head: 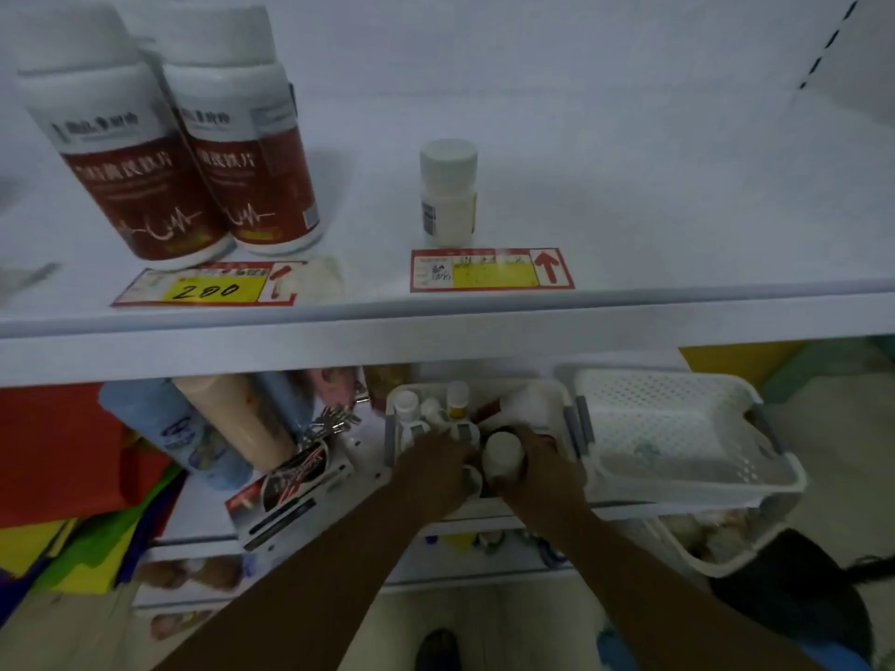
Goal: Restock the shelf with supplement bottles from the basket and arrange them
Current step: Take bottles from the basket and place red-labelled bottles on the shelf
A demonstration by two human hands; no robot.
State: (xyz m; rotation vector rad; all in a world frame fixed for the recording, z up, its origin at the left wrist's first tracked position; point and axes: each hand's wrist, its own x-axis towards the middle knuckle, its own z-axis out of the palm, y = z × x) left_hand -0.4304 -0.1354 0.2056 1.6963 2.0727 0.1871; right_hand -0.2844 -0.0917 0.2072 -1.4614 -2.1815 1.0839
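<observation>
White shelf [629,196] above; below, right hand [545,469] grips a white bottle [503,455], left hand [436,469] unclear.

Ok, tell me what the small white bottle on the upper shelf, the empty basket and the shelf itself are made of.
Small white bottle: likely plastic, opaque and smooth, with a paper-looking label stuck on its side.
Empty basket: white moulded plastic, going by its perforated walls and thick rounded rim.
Shelf: probably painted metal, flat matt white, though the blur leaves that open.
</observation>
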